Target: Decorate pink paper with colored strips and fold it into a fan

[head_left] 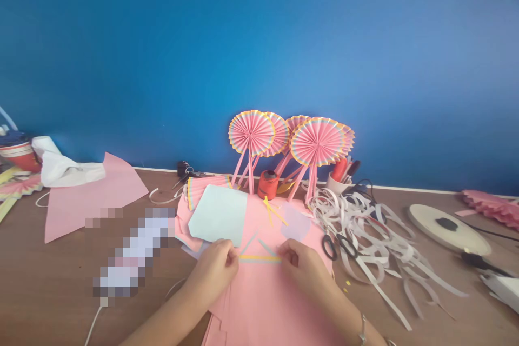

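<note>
A narrow yellow and pale blue paper strip [260, 259] lies level across the large pink paper [267, 303] in front of me. My left hand [221, 259] pinches near the strip's left end. At the right end, the fingers of my right hand [298, 259] are closed in a pinch too, with the fingertips partly hidden. Just beyond the strip are thin pale blue strips [249, 244], a light blue sheet [221, 213], and short yellow strips [270, 211]. Black-handled scissors [343, 247] lie right of my right hand.
Pink pleated paper fans [251, 133] on legs stand against the blue wall [203, 38]. An orange spool [268, 185] is below them. Tangled white strips [368, 232] cover the right side; a round cream lid [448, 230] lies farther right. A pink sheet [91, 203] rests at left.
</note>
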`<control>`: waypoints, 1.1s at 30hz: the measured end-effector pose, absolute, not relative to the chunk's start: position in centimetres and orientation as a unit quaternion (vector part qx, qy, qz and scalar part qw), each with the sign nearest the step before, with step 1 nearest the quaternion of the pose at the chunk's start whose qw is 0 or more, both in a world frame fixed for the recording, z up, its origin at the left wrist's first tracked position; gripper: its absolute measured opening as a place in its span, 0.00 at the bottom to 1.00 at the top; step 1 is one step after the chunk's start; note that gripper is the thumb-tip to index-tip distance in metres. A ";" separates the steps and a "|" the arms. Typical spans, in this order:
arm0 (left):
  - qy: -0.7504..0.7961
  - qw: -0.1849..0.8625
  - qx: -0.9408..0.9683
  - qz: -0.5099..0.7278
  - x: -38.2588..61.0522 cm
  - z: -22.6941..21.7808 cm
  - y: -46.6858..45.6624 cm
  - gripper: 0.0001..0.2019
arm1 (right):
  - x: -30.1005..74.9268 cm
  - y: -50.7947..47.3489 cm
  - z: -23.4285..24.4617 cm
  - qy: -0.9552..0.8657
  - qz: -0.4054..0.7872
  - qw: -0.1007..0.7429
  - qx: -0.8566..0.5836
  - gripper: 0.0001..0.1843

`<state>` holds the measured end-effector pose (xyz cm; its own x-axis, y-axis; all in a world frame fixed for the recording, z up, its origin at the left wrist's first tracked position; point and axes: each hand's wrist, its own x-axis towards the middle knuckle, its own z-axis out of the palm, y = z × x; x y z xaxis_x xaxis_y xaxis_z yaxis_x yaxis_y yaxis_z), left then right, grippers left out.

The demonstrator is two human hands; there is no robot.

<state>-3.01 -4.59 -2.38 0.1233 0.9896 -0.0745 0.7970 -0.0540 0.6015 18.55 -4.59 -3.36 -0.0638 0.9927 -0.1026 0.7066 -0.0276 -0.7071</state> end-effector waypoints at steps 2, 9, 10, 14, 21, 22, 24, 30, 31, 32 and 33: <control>0.634 0.257 0.705 0.188 -3.0 -2.5 -4.6 0.13 | 18.6 -4.6 -3.4 -0.659 0.315 0.231 -0.642 0.09; 0.632 0.246 0.714 0.173 -3.0 -2.8 -4.5 0.12 | 18.4 -4.6 -3.7 -0.661 0.293 0.218 -0.655 0.11; 0.634 0.244 0.715 0.168 -3.0 -2.7 -4.6 0.12 | 18.4 -4.6 -3.7 -0.662 0.287 0.212 -0.659 0.11; 0.639 0.244 0.712 0.161 -2.8 -2.4 -4.7 0.12 | 18.3 -4.5 -3.6 -0.671 0.269 0.192 -0.663 0.12; 0.634 0.268 0.702 0.180 -3.5 -2.7 -4.6 0.12 | 18.4 -4.4 -3.3 -0.675 0.272 0.194 -0.658 0.13; 0.630 0.268 0.705 0.186 -3.6 -2.8 -4.6 0.11 | 18.5 -4.5 -3.3 -0.675 0.277 0.195 -0.656 0.13; 0.628 0.253 0.709 0.199 -3.8 -2.7 -4.7 0.10 | 18.7 -4.6 -3.3 -0.676 0.284 0.200 -0.650 0.12; 0.492 0.182 0.821 0.224 -2.6 -1.8 -6.3 0.17 | 18.6 -4.8 -3.6 -0.681 0.278 0.241 -0.633 0.08; 0.441 0.179 0.856 0.201 -2.2 -1.8 -6.7 0.18 | 18.5 -4.8 -3.6 -0.680 0.279 0.251 -0.630 0.08; 0.398 0.171 0.885 0.170 -1.9 -1.9 -7.2 0.18 | 18.5 -4.9 -3.6 -0.677 0.281 0.261 -0.628 0.08; 0.367 0.156 0.906 0.141 -1.6 -2.0 -7.5 0.18 | 18.5 -4.9 -3.7 -0.675 0.284 0.269 -0.626 0.08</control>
<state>-1.59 -7.53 -2.04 0.6910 0.7090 0.1408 0.6215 -0.6822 0.3852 18.45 -4.88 -3.68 -0.0721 0.9974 0.0068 0.6918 0.0549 -0.7200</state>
